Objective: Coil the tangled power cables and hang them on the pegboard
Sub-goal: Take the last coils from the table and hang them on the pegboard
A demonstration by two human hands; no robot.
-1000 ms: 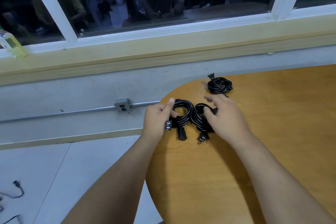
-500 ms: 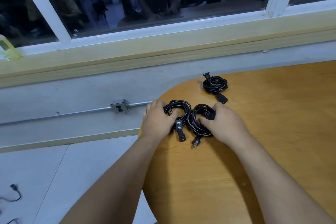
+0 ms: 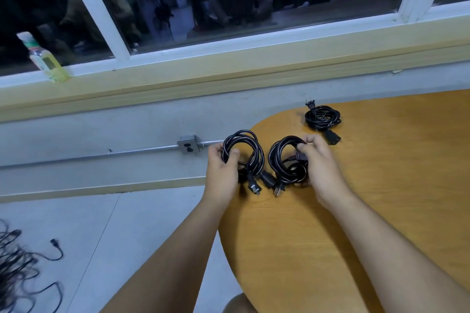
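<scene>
At the rounded edge of the orange-brown wooden table (image 3: 381, 211), I see two coils held side by side. The person's left hand (image 3: 220, 178) grips the left coil of black power cable (image 3: 256, 157), with the thumb curled through the loop and the fingers wrapped behind. The right hand (image 3: 324, 170) holds the right coil of black power cable (image 3: 274, 160), fingertips clamped on its top strands. Both plugs hang below. A third black coil (image 3: 321, 119) lies farther back on the table, apart from both hands. Loose tangled black cables (image 3: 12, 262) sprawl on the grey floor (image 3: 114, 236) at left. A grey metal outlet box (image 3: 188, 147) sits on the wall, and a yellow-green plastic bottle (image 3: 44, 58) stands on the window ledge.
</scene>
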